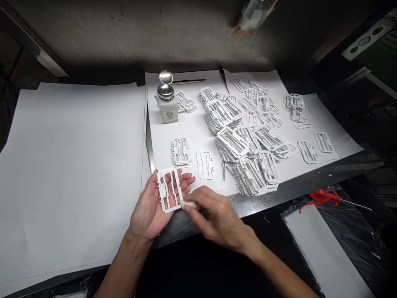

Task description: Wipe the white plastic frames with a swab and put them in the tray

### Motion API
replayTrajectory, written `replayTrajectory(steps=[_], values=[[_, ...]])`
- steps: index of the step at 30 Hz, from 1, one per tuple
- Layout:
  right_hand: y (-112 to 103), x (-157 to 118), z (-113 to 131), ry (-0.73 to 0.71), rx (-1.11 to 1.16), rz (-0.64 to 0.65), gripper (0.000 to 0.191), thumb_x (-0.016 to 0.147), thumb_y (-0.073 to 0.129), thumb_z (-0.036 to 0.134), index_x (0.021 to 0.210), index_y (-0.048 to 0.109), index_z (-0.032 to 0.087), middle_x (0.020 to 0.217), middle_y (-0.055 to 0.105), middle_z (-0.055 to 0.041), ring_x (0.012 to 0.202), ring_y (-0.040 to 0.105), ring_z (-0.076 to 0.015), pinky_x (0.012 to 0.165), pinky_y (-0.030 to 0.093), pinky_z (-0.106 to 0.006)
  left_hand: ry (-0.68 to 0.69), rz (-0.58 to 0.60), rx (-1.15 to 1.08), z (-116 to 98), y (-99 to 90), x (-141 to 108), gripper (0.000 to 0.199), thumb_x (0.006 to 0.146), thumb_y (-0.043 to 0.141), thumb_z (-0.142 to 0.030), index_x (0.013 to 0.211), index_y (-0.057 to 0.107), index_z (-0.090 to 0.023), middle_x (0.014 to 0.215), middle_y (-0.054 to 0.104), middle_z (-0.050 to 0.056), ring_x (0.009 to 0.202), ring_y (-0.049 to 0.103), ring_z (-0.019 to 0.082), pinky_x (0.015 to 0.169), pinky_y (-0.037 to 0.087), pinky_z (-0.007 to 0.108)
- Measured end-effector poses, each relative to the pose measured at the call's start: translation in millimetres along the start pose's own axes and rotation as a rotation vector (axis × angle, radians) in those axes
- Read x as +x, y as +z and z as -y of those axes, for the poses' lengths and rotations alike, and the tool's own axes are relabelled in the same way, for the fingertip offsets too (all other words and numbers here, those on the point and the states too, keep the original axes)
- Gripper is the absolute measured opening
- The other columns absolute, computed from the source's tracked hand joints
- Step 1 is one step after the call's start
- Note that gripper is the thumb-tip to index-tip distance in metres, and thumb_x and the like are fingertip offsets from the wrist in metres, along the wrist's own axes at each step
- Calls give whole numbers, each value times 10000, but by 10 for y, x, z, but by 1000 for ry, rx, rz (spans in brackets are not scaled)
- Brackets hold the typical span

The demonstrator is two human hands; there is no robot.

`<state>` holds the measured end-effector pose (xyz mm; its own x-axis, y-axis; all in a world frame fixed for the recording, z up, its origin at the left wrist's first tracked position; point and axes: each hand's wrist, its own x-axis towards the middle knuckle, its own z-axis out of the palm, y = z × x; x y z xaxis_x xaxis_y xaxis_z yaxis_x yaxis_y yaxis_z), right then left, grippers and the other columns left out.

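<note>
My left hand [151,211] is palm up, with a white plastic frame [180,194] lying across its palm and fingers. The frame has slotted openings and small tabs along its left side. My right hand [214,215] is closed in a pinch on a small white wad [188,204], whose exact kind I cannot make out. That wad touches the lower right corner of the frame. Just beyond my hands lie a short stack of like frames [180,152] and a single frame [205,165] on white paper.
A pump dispenser bottle [169,109] with its metal lid up stands behind. Large piles of white frames [232,140] spread to the right, beside metal tweezers [224,171]. White paper [77,165] covers the left side. A red air gun [325,196] lies lower right.
</note>
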<state>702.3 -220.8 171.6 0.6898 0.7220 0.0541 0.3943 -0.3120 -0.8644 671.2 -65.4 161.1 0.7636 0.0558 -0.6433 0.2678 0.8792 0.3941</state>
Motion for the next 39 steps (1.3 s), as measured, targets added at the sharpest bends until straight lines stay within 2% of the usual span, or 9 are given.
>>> replayTrajectory(steps=[3, 6, 9, 12, 16, 20, 25, 32, 39], values=[[-113, -30, -78, 94, -47, -112, 138, 848, 551, 150, 962, 628, 136, 765, 542, -24, 650, 519, -117, 620, 439, -240, 106, -35, 157, -82, -24, 39, 514, 842, 435, -537, 1037, 616, -97, 919, 671, 117, 824, 640, 192, 792, 502, 325], [-158, -36, -100, 101, -25, -162, 139, 844, 563, 154, 959, 636, 126, 734, 527, -16, 647, 520, -114, 619, 437, -237, 384, -141, 599, -226, -21, 173, 474, 736, 602, -533, 1024, 615, -156, 787, 628, 19, 673, 580, 127, 714, 470, 270], [-133, -31, -104, 98, -1, -169, 143, 837, 567, 147, 956, 639, 116, 737, 527, -19, 639, 515, -111, 610, 437, -234, 580, -332, 1199, -386, 79, 378, 471, 653, 691, -507, 984, 605, -183, 769, 617, 4, 684, 576, 162, 689, 443, 300], [-115, -34, -126, 108, 15, -180, 153, 835, 571, 151, 965, 641, 112, 732, 524, -19, 632, 509, -111, 599, 437, -235, 635, -393, 1614, -468, 287, 559, 549, 716, 593, -556, 1072, 560, -139, 865, 637, 78, 776, 595, 244, 668, 438, 345], [-140, -68, -151, 122, 21, -202, 155, 828, 571, 138, 963, 644, 113, 724, 522, -17, 619, 499, -110, 592, 436, -238, 774, -360, 1942, -354, 605, 654, 551, 785, 523, -505, 1112, 516, -61, 1020, 597, 179, 885, 582, 307, 663, 436, 362], [-183, -147, -143, 136, 29, -224, 160, 828, 570, 138, 971, 639, 121, 742, 533, -19, 624, 502, -110, 599, 441, -239, 653, -175, 2127, -91, 796, 676, 380, 820, 508, -397, 1052, 533, -97, 901, 613, 131, 791, 601, 279, 606, 423, 335], [-248, -298, -162, 170, 36, -278, 151, 840, 568, 159, 975, 633, 143, 763, 543, -18, 639, 506, -111, 611, 441, -244, 550, -127, 2168, 82, 841, 766, 339, 745, 598, -371, 942, 576, -96, 941, 577, 174, 768, 607, 309, 568, 410, 338], [-303, -407, -207, 206, 55, -314, 147, 845, 569, 179, 978, 631, 163, 781, 554, -20, 648, 513, -118, 616, 450, -255, 574, -161, 2034, 75, 834, 802, 483, 724, 588, -412, 1092, 499, -113, 974, 570, 195, 806, 598, 343, 592, 406, 363], [-353, -397, -236, 214, 67, -376, 119, 841, 581, 181, 943, 639, 167, 794, 572, -21, 642, 520, -114, 613, 448, -250, 574, -79, 1241, 49, 579, 676, 327, 649, 676, -276, 954, 579, -207, 743, 591, 9, 641, 584, 187, 610, 446, 311]])
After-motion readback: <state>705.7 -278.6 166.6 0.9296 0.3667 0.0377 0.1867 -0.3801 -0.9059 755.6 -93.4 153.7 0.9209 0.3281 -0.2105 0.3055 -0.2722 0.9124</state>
